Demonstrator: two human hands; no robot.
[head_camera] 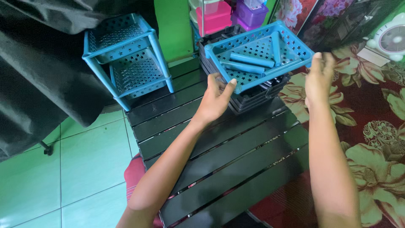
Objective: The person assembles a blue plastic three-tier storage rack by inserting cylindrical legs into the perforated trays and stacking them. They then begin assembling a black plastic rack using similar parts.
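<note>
**Two hands at a blue tray on a stack of black ones**

Head view: a blue plastic tray pierced with star-shaped holes (291, 46) sits tilted on top of a stack of black plastic trays (253, 95), at the far side of a black slatted table (236, 156); inside the blue tray lie several loose blue plastic tubes (252, 60), some side by side and one crossing toward the far rim. The left hand (215, 101) meets the near left corner of the blue tray, thumb raised against its rim and fingers tucked below, so it appears to grip that edge, though the fingers underneath are hidden; the right hand (319, 76) is at the right end of the tray, fingers loosely spread and curled beside the corner; whether it actually touches or clasps the rim I cannot tell. On the far left of the table stands an assembled two-tier blue plastic rack (126, 59) with the same star holes; a dark cloth (42, 76) hangs at the left over a green tiled floor (84, 169); a red floral carpet (371, 126) lies to the right; pink and purple plastic boxes (230, 14) stand beyond the trays.
</note>
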